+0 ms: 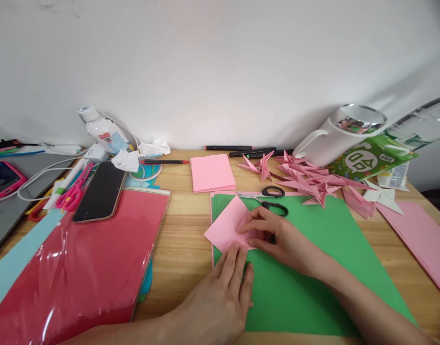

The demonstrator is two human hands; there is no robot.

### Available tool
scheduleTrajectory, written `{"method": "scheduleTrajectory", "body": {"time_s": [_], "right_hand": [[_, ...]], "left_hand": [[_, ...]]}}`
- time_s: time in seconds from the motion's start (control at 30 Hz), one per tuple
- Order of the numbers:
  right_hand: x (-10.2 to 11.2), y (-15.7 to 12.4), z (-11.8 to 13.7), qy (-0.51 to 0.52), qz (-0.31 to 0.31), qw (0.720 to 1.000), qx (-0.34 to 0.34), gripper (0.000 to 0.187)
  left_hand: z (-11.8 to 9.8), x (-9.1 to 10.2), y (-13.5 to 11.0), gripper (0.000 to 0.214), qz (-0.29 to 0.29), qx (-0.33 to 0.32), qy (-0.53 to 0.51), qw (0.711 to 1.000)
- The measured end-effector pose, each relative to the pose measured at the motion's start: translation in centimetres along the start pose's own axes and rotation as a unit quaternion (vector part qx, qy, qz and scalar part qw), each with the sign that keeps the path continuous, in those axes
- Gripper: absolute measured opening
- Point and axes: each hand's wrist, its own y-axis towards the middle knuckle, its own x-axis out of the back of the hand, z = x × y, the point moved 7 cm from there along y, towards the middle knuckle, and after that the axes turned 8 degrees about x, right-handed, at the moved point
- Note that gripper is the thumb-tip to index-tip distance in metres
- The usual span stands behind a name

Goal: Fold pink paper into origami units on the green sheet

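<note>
A square of pink paper (pixel 223 224) lies turned cornerwise on a large green sheet (pixel 309 292). With fingers stretched out, my left hand (pixel 227 287) presses its fingertips on the paper's near corner. My right hand (pixel 277 235) has its fingers curled at the paper's right side, pinching the edge there; the corner beneath those fingers is hidden. Just beyond the paper lie black-handled scissors (pixel 273 207), their blades partly on the green sheet. A neat stack of pink squares (pixel 212 173) sits on the wooden table farther back.
Several folded pink paper pieces (pixel 306 179) are heaped at the back right, before a white mug (pixel 335 136) and a green packet (pixel 367 160). At left, a phone (pixel 99 191) rests on a plastic-wrapped red pack (pixel 98 258), near pink scissors (pixel 74 191) and a white bottle (pixel 105 129).
</note>
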Motion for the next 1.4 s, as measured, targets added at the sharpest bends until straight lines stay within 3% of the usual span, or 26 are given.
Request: {"method": "scheduleTrajectory", "body": {"time_s": [0.17,0.33,0.57,0.83,1.0,1.4], "right_hand": [[0.7,0.0,0.2,0.015,0.063,0.997,0.029,0.027],[1.0,0.0,-0.3,0.026,0.088,0.995,0.047,0.030],[0.8,0.1,0.2,0.004,0.089,0.994,0.059,0.023],[0.5,0.1,0.8,-0.021,0.072,0.996,0.057,0.028],[0.3,0.2,0.7,-0.035,0.034,0.998,0.033,0.025],[0.1,0.1,1.0,-0.046,0.062,0.995,0.064,0.036]], "left_hand": [[0.3,-0.4,0.0,0.043,0.007,-0.011,-0.002,1.000],[0.5,-0.4,0.1,0.041,-0.001,-0.018,0.004,1.000],[0.8,-0.3,0.3,0.040,-0.013,-0.023,-0.003,1.000],[0.7,-0.5,0.4,0.045,0.006,-0.039,0.025,0.999],[0.5,-0.2,0.6,0.046,-0.002,-0.043,0.024,0.999],[2.0,0.1,0.7,0.017,-0.005,-0.029,-0.054,0.998]]}}
